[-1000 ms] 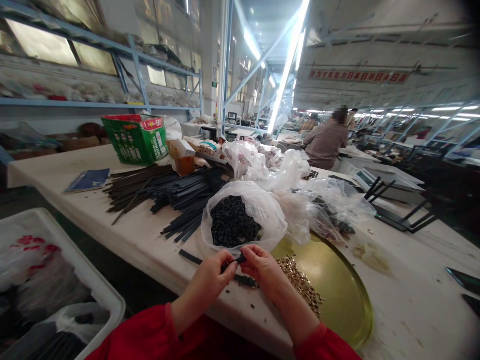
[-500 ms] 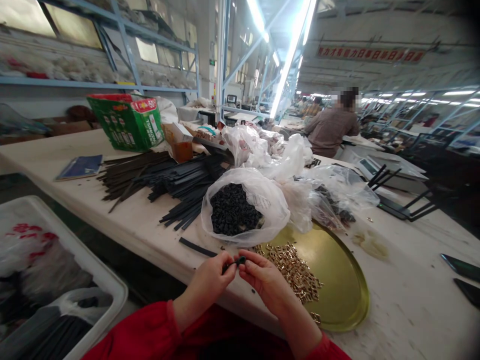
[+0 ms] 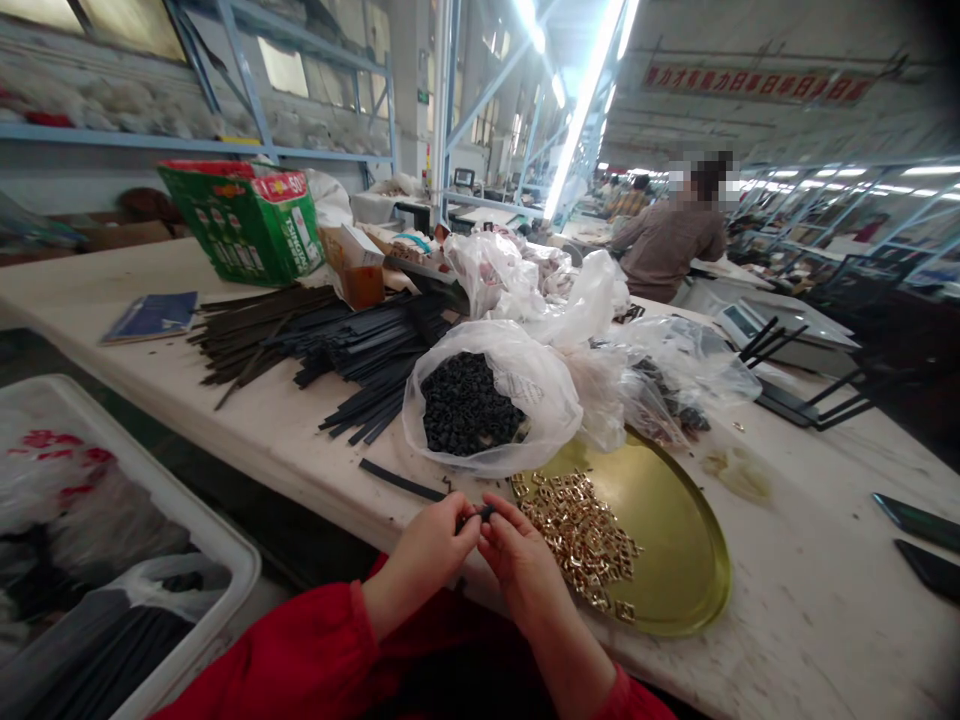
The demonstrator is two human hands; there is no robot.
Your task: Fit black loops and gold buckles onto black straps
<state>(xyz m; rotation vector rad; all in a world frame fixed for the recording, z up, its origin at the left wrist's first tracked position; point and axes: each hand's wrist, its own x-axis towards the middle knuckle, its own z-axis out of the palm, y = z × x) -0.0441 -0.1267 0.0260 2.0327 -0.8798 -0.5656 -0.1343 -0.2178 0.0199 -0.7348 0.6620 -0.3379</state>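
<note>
Hands (image 3: 439, 555) pinching small black piece (image 3: 478, 514); gold buckles (image 3: 577, 540) on brass tray (image 3: 675, 540), black pellets (image 3: 465, 405) in plastic bag (image 3: 544, 400)

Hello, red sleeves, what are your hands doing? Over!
Left hand and right hand pinching a small black piece. Nothing blocking. Gold metal fittings on brass tray alongside.

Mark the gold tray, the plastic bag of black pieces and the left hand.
Gold tray (image 3: 675, 540), head view, bare tray surface.
Plastic bag of black pieces (image 3: 544, 400), head view, side of the bag.
Left hand (image 3: 431, 555), head view, back of the hand.
</note>
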